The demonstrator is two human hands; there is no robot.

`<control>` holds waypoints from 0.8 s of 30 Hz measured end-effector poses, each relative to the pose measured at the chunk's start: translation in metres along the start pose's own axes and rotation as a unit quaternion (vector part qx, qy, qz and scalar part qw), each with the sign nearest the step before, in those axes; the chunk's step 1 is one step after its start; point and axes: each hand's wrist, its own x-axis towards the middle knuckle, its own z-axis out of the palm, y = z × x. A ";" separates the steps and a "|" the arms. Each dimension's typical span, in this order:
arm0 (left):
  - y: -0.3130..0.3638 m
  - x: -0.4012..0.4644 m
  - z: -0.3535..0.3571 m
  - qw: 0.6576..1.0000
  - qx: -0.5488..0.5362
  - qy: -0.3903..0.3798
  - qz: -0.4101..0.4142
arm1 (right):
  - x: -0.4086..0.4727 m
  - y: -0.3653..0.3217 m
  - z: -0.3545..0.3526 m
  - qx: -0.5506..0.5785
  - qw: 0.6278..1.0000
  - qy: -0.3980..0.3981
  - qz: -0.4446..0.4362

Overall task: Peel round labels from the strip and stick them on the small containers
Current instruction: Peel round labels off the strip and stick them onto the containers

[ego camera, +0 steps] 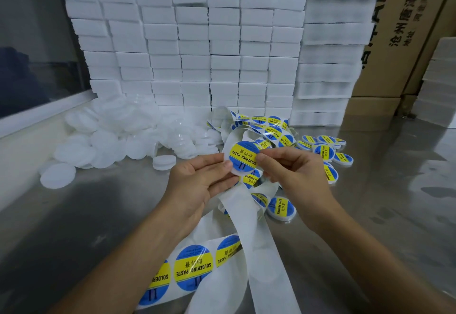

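My left hand [204, 180] holds a small white round container [235, 171] by its edge, above the middle of the table. A blue and yellow round label [243, 157] reading "SOLDERING PASTE" lies on the container's top. My right hand [291, 168] pinches the label's right edge with thumb and forefinger. The white backing strip [261, 252] runs from under my hands toward me, with several labels [193, 266] on it at the lower left. More of the strip lies tangled behind my hands [261, 126].
A heap of unlabelled white containers [118, 136] lies at the left on the steel table [370, 227]. Labelled containers [325, 152] lie at the right, one [281, 208] below my right hand. White foam blocks [197, 49] and cardboard boxes [399, 42] are stacked behind.
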 end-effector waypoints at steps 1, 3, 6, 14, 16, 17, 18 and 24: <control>0.000 0.000 0.000 1.000 0.001 0.000 0.001 | 0.000 0.000 0.000 -0.001 1.000 -0.002 0.000; 0.000 -0.001 0.000 1.000 0.002 -0.004 0.002 | 0.000 0.001 0.000 -0.003 1.000 -0.005 0.001; 0.001 -0.002 0.001 1.000 0.002 -0.006 0.002 | -0.001 0.001 0.000 -0.008 1.000 -0.006 0.000; 0.001 -0.002 0.001 1.000 0.023 0.000 0.011 | -0.001 0.001 0.000 -0.016 1.000 -0.008 -0.012; 0.000 -0.003 0.001 0.999 0.045 0.006 0.023 | -0.001 0.003 0.001 -0.048 0.998 0.003 -0.031; -0.001 -0.003 0.002 0.997 0.061 0.010 0.035 | -0.002 0.004 0.001 -0.076 0.996 0.010 -0.046; -0.002 -0.004 0.002 0.995 0.081 0.014 0.053 | -0.002 0.005 0.001 -0.106 0.992 0.016 -0.060; -0.005 -0.006 0.006 0.972 0.187 0.009 0.144 | 0.000 0.010 0.000 -0.199 0.974 0.047 -0.101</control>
